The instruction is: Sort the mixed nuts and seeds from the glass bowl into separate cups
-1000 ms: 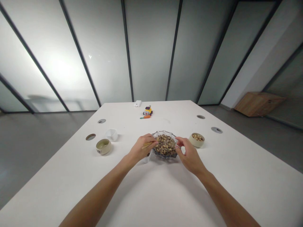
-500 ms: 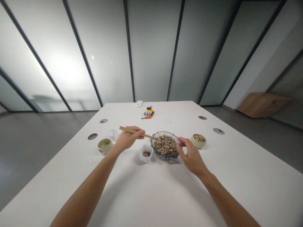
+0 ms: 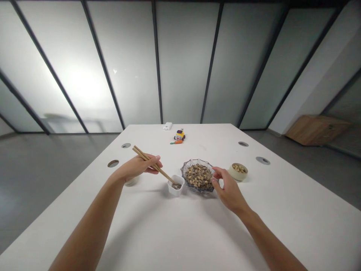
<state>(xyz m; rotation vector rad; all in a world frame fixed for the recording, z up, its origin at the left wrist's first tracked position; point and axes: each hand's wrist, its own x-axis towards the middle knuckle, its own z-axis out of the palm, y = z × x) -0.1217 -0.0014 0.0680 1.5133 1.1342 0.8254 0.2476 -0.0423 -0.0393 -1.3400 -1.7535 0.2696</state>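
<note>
My left hand is closed around a pair of wooden chopsticks, whose tips reach down into a small white cup with some dark seeds in it. To the right of the cup stands a clear glass bowl full of striped sunflower seeds and paler nuts or seeds. With thumb and fingers my right hand grips the bowl's right rim. Whether the chopstick tips pinch a seed is too small to tell.
A pale round bowl of nuts stands right of my right hand. Another round bowl is mostly hidden behind my left wrist. Farther back on the white table lie a yellow toy car, a toy carrot and a white case.
The chopsticks have moved left from the glass bowl to the white cup, tilting more steeply. My left hand has shifted left and down. My right hand stays at the bowl's rim.
</note>
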